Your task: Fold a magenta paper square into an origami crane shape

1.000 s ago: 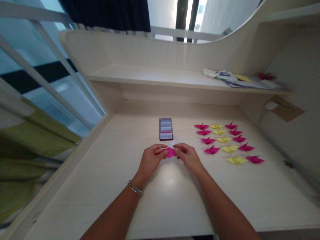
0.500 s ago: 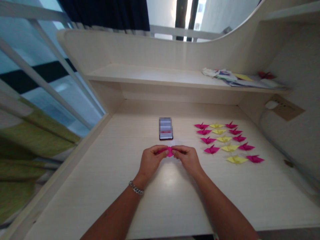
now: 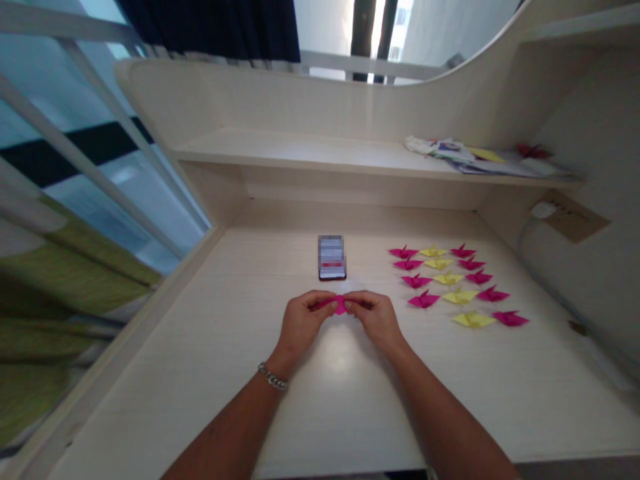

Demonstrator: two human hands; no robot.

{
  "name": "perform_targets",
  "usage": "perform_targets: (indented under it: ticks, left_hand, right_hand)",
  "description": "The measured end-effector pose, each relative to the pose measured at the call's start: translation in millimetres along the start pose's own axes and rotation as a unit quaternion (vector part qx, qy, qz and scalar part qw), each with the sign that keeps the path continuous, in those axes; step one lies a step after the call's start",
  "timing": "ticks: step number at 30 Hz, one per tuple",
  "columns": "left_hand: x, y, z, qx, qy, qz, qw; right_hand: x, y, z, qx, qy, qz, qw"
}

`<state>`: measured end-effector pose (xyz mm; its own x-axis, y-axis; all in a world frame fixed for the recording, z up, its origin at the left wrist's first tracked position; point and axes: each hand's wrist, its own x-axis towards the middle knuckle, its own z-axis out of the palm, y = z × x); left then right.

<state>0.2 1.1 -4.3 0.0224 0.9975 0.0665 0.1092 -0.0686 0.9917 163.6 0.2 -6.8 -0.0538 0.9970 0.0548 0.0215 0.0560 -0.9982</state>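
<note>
Between my two hands is a small folded piece of pink paper point(image 3: 341, 305), pinched from both sides just above the desk. My left hand point(image 3: 306, 323) grips its left part with thumb and fingers, and a chain bracelet point(image 3: 273, 377) circles that wrist. On the other side, my right hand point(image 3: 375, 320) pinches the paper's right part. Fingers cover most of the paper, so its full shape is hidden. To the right, pink paper cranes point(image 3: 424, 299) and yellow paper cranes point(image 3: 473, 319) stand in three columns on the desk.
Beyond my hands lies a phone point(image 3: 332, 257) with a lit, blurred screen. Papers point(image 3: 470, 155) rest on the shelf point(image 3: 300, 152) at the back. A cable point(image 3: 555, 287) runs from the wall socket point(image 3: 575, 217) down the right side. Bed rails point(image 3: 100, 153) border the left.
</note>
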Motion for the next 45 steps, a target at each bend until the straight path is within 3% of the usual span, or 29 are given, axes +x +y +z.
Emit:
perform_targets:
  ticks: [13, 22, 32, 40, 45]
  left_hand:
    - [-0.2, -3.8, -0.4, 0.023, -0.026, 0.004, 0.999]
    - [0.0, -1.4, -3.1, 0.007, -0.093, 0.000, 0.996]
    - [-0.2, -1.0, -5.3, 0.007, -0.124, -0.025, 0.992]
    - [0.1, 9.7, -3.7, -0.025, -0.115, -0.059, 0.991]
    - [-0.1, 5.2, -3.8, -0.039, -0.123, -0.063, 0.990]
  right_hand:
    - [1.7, 7.1, -0.7, -0.008, -0.028, -0.019, 0.999]
    - [-0.2, 4.1, -2.7, -0.057, -0.056, 0.014, 0.997]
    - [0.8, 5.5, -3.1, 0.010, -0.064, 0.062, 0.996]
    - [-1.5, -1.8, -3.7, 0.067, -0.057, 0.117, 0.989]
    - [-2.0, -4.7, -3.6, 0.057, -0.058, 0.105, 0.991]
